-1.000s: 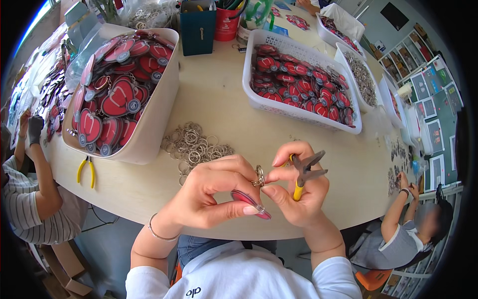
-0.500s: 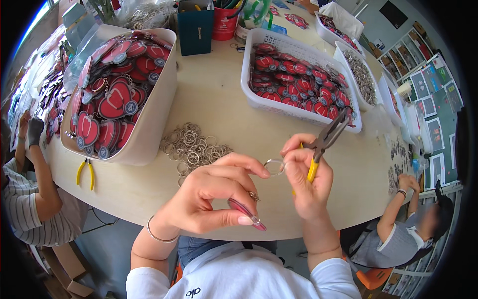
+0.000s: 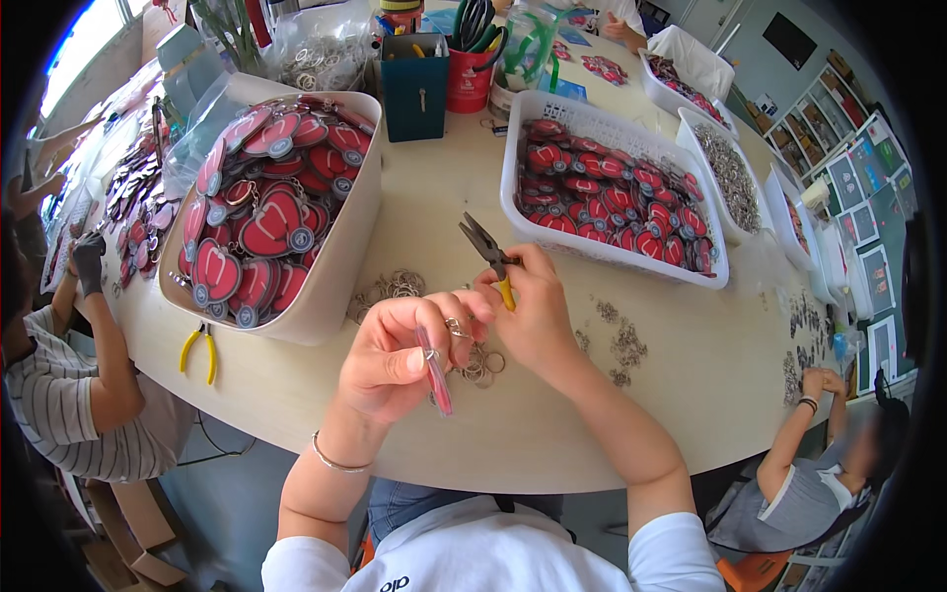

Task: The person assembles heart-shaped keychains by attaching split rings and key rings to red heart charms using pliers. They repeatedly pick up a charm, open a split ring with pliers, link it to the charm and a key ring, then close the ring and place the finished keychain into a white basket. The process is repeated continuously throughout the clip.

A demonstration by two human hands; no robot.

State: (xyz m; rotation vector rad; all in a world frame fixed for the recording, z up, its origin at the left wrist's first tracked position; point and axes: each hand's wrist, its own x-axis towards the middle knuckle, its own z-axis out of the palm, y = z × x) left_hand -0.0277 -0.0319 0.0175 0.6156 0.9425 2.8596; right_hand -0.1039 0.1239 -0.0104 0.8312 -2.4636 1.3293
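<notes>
My left hand is closed on a red keychain charm, pinched between thumb and fingers and seen edge-on. A short metal chain from the charm lies over the fingers. My right hand holds pliers with dark jaws and yellow handles, pointing away to the upper left. The fingertips of both hands nearly meet; whether a ring is between them, I cannot make out. Loose metal key rings lie on the table behind and under my left hand.
A deep cream bin of red heart charms stands left; a white basket of similar charms stands far right. Small metal pieces lie right of my forearm. Yellow-handled pliers rest by the bin. Co-workers sit at both sides.
My right hand has moved left and farther away with the pliers, uncovering small metal pieces on the table. My left hand has turned the charm upright. The ring held between my hands no longer shows clearly.
</notes>
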